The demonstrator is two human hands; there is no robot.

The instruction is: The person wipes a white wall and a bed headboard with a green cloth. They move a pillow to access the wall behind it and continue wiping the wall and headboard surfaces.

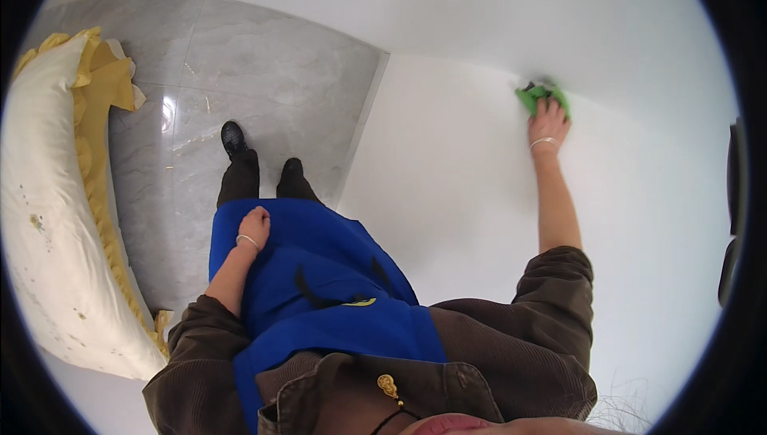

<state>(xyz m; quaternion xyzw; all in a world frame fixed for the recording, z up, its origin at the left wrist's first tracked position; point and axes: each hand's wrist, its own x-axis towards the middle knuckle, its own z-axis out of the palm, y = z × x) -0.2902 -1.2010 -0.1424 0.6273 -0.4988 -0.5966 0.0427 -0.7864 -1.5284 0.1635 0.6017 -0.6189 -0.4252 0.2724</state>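
Observation:
My right hand [548, 123], with a bracelet at the wrist, is stretched out to the right and grips a green cloth [527, 99]. Flattened under my fingers, the cloth is against the white wall [443, 153], close to the corner where two walls meet. A small dark and grey patch shows at the cloth's far edge, too blurred to name. My left hand [256, 226] hangs in front of the blue apron [317, 255] with its fingers curled in, and nothing shows in it. A bracelet circles that wrist too.
To the left stands a bed with a cream cover [48, 195] and yellow ruffled edging [90, 153]. Grey marble-look floor tiles [251, 57] lie under my black shoes [233, 138], with a grey skirting strip [367, 102] along the wall. Dark objects [732, 177] sit at the right rim.

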